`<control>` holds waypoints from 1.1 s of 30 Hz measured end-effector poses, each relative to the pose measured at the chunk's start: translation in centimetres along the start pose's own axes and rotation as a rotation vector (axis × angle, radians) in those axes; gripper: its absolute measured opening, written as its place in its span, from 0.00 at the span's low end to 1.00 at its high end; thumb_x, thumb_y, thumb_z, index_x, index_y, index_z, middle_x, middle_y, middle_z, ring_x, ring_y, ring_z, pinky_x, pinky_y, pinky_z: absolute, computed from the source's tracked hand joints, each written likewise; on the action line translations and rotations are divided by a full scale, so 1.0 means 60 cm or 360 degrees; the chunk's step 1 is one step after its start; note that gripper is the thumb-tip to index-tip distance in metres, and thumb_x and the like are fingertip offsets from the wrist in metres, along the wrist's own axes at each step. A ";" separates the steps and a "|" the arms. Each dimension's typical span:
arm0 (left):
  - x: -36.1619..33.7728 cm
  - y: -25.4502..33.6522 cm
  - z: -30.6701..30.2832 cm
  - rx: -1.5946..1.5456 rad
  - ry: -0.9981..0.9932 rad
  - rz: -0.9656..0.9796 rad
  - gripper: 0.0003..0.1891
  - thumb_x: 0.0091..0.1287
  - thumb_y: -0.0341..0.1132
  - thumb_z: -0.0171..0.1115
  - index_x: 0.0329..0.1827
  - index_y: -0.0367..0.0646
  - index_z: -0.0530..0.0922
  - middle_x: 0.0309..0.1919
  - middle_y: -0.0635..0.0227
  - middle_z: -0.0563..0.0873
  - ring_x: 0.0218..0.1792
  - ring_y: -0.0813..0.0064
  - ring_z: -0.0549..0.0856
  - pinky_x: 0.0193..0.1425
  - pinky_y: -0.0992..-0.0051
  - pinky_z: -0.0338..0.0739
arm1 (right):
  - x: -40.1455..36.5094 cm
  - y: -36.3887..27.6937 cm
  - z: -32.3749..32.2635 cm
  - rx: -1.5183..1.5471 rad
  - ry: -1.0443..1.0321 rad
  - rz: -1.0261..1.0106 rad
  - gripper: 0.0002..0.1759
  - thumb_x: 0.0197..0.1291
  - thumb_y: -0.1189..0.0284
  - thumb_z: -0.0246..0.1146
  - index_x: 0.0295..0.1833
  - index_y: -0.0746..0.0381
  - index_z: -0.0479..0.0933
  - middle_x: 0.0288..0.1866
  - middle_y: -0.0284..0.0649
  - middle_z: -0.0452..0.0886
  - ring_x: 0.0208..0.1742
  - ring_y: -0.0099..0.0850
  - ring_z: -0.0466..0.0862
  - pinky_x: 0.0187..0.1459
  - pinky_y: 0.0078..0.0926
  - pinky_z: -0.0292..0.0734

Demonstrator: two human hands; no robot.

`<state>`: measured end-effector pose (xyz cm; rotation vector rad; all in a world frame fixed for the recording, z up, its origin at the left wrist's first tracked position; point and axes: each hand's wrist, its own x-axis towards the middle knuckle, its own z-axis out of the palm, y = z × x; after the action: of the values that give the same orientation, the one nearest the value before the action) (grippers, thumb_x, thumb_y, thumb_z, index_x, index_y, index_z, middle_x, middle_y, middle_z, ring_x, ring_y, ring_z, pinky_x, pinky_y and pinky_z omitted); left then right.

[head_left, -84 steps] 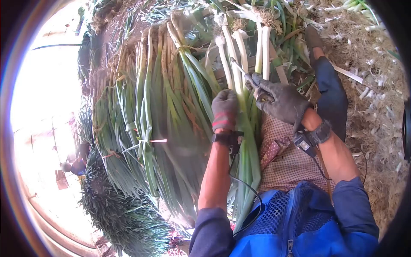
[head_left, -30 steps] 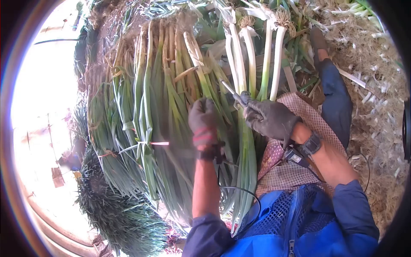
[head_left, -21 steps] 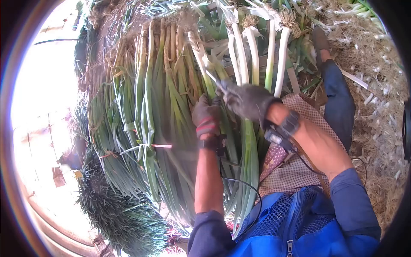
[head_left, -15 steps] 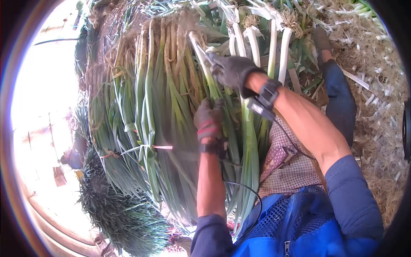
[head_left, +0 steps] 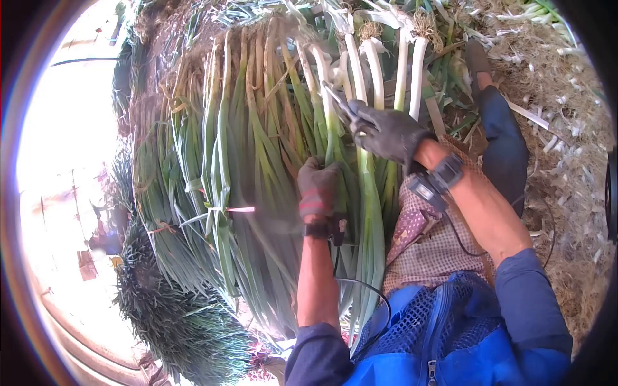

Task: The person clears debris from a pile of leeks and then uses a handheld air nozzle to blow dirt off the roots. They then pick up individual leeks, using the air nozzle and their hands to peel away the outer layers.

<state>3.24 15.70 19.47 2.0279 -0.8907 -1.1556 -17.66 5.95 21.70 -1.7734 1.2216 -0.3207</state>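
My gloved left hand (head_left: 319, 188) is closed round the green part of a leek (head_left: 327, 116) in the middle of the view. My gloved right hand (head_left: 386, 132) is closed on a thin pointed tool (head_left: 336, 96), whose tip is at the pale stem of that leek. Several leeks with peeled white stems (head_left: 416, 77) lie just to the right, roots toward the top. To the left, unpeeled leeks (head_left: 257, 83) with brown, dry outer layers lie side by side.
A dark green bundle of leaves (head_left: 187, 328) lies at the lower left. Cut roots and scraps (head_left: 566, 167) cover the ground on the right. A leg in dark trousers (head_left: 505, 141) is at the right. Cables hang from both wrists.
My right hand has moved right and down, with the tool. My left hand has shifted slightly down. The held leek's stem is farther right and looks whiter.
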 end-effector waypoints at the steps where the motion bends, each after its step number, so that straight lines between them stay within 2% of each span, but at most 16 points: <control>1: -0.004 0.007 -0.003 -0.0022 0.0015 -0.0001 0.13 0.65 0.28 0.75 0.50 0.30 0.87 0.37 0.65 0.92 0.34 0.79 0.87 0.40 0.75 0.83 | -0.037 -0.018 -0.014 -0.0049 -0.0088 0.0042 0.39 0.70 0.61 0.66 0.84 0.52 0.65 0.49 0.51 0.90 0.45 0.44 0.91 0.49 0.39 0.86; 4: 0.004 0.015 -0.011 -0.0053 0.0064 0.0012 0.12 0.64 0.28 0.74 0.48 0.31 0.89 0.35 0.67 0.92 0.33 0.80 0.86 0.40 0.75 0.81 | -0.122 -0.007 -0.002 0.0587 -0.0412 0.0045 0.37 0.72 0.68 0.66 0.85 0.51 0.65 0.52 0.46 0.90 0.45 0.34 0.90 0.49 0.32 0.86; 6: 0.009 0.011 -0.014 -0.0020 0.0112 0.0032 0.11 0.65 0.29 0.74 0.47 0.31 0.90 0.33 0.69 0.91 0.33 0.80 0.85 0.40 0.76 0.80 | -0.163 -0.002 0.016 0.0436 -0.0463 0.0018 0.37 0.73 0.73 0.65 0.85 0.52 0.65 0.56 0.41 0.88 0.45 0.26 0.87 0.49 0.27 0.86; 8: 0.011 0.012 -0.011 -0.0038 0.0150 0.0049 0.12 0.65 0.30 0.74 0.47 0.32 0.90 0.33 0.71 0.91 0.32 0.81 0.83 0.40 0.76 0.78 | -0.174 0.003 0.022 0.0250 -0.0382 -0.0029 0.36 0.72 0.72 0.65 0.84 0.53 0.66 0.52 0.43 0.87 0.43 0.31 0.87 0.47 0.30 0.86; 10: 0.016 0.002 -0.010 -0.0007 0.0170 0.0090 0.12 0.65 0.31 0.73 0.48 0.32 0.90 0.33 0.71 0.91 0.32 0.81 0.83 0.39 0.76 0.77 | -0.173 -0.003 0.021 0.0031 -0.0180 -0.0095 0.36 0.70 0.62 0.66 0.81 0.53 0.68 0.42 0.52 0.88 0.38 0.47 0.89 0.44 0.41 0.85; 12: 0.028 -0.005 -0.008 0.0050 0.0186 0.0090 0.13 0.66 0.32 0.73 0.49 0.32 0.90 0.33 0.71 0.91 0.32 0.81 0.83 0.39 0.76 0.77 | -0.173 -0.007 0.025 0.0183 -0.0375 -0.0051 0.35 0.70 0.62 0.65 0.81 0.53 0.68 0.45 0.52 0.89 0.41 0.50 0.90 0.47 0.44 0.85; 14: 0.029 -0.016 -0.011 0.0015 0.0223 0.0022 0.13 0.67 0.33 0.71 0.49 0.31 0.90 0.33 0.69 0.91 0.32 0.80 0.84 0.39 0.75 0.78 | -0.172 -0.026 0.021 -0.0100 -0.0487 -0.0113 0.35 0.70 0.62 0.65 0.81 0.53 0.69 0.46 0.51 0.89 0.43 0.49 0.91 0.48 0.45 0.85; 15: 0.031 -0.018 -0.011 -0.0059 0.0251 -0.0032 0.13 0.67 0.33 0.70 0.48 0.31 0.90 0.33 0.68 0.91 0.32 0.79 0.84 0.39 0.73 0.79 | -0.161 -0.031 0.037 0.0059 -0.0340 -0.0083 0.35 0.71 0.61 0.64 0.81 0.52 0.69 0.47 0.50 0.90 0.44 0.48 0.91 0.49 0.45 0.86; 18: 0.040 -0.028 -0.012 -0.0150 0.0311 -0.0094 0.14 0.69 0.34 0.68 0.48 0.31 0.90 0.32 0.67 0.91 0.32 0.78 0.85 0.39 0.72 0.79 | -0.129 -0.030 0.026 -0.0114 -0.0387 -0.0053 0.38 0.74 0.62 0.63 0.86 0.53 0.62 0.49 0.45 0.90 0.40 0.39 0.91 0.47 0.33 0.88; 19: 0.045 -0.035 -0.015 -0.0153 0.0327 -0.0101 0.14 0.69 0.35 0.67 0.48 0.31 0.90 0.33 0.66 0.91 0.32 0.78 0.85 0.39 0.72 0.80 | -0.133 -0.040 0.020 0.0034 -0.0486 -0.0044 0.37 0.75 0.63 0.63 0.86 0.54 0.62 0.48 0.42 0.90 0.38 0.34 0.90 0.45 0.31 0.88; 22: 0.054 -0.036 -0.013 -0.0193 0.0341 -0.0169 0.15 0.72 0.36 0.66 0.49 0.30 0.89 0.32 0.66 0.90 0.30 0.77 0.84 0.37 0.72 0.79 | -0.126 -0.025 0.040 -0.0135 -0.0523 -0.0085 0.35 0.77 0.65 0.62 0.85 0.54 0.63 0.45 0.41 0.90 0.38 0.31 0.90 0.43 0.30 0.88; 24: 0.046 -0.007 -0.014 -0.0122 0.0306 -0.0222 0.15 0.73 0.37 0.66 0.47 0.30 0.88 0.31 0.66 0.89 0.29 0.76 0.84 0.36 0.71 0.78 | -0.082 0.007 0.062 0.0058 -0.0296 -0.0064 0.35 0.76 0.63 0.62 0.85 0.52 0.63 0.42 0.41 0.90 0.36 0.31 0.90 0.42 0.33 0.88; 26: 0.040 0.005 -0.016 -0.0117 0.0284 -0.0260 0.15 0.74 0.38 0.65 0.44 0.30 0.87 0.30 0.67 0.88 0.28 0.75 0.84 0.34 0.70 0.77 | -0.023 -0.037 0.027 -0.0079 -0.0258 0.0084 0.36 0.75 0.61 0.62 0.86 0.50 0.63 0.42 0.41 0.90 0.36 0.32 0.90 0.42 0.35 0.88; 30: 0.050 0.020 -0.020 -0.0105 0.0212 -0.0284 0.15 0.74 0.40 0.67 0.41 0.32 0.86 0.28 0.68 0.87 0.25 0.73 0.82 0.31 0.69 0.76 | 0.075 -0.051 0.003 -0.0185 -0.0114 0.0194 0.35 0.73 0.61 0.62 0.84 0.49 0.66 0.43 0.41 0.91 0.38 0.36 0.91 0.41 0.39 0.86; 31: 0.055 0.027 -0.025 -0.0062 0.0183 -0.0296 0.15 0.74 0.40 0.68 0.41 0.33 0.87 0.27 0.69 0.87 0.24 0.73 0.81 0.30 0.68 0.76 | 0.125 0.017 0.050 -0.0240 0.0243 -0.0208 0.34 0.72 0.61 0.62 0.83 0.50 0.68 0.44 0.43 0.91 0.36 0.38 0.90 0.41 0.39 0.86; 33: 0.089 0.050 -0.050 0.0218 0.0174 -0.0118 0.14 0.74 0.40 0.68 0.42 0.35 0.87 0.27 0.69 0.88 0.22 0.72 0.80 0.29 0.67 0.76 | 0.111 0.021 0.040 -0.0115 0.0225 -0.0191 0.34 0.72 0.61 0.62 0.82 0.51 0.69 0.45 0.45 0.91 0.37 0.39 0.91 0.42 0.39 0.86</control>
<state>7.27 10.28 20.60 2.2287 -0.8675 -1.0359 -13.71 1.58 17.61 -1.9179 1.2407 -0.4837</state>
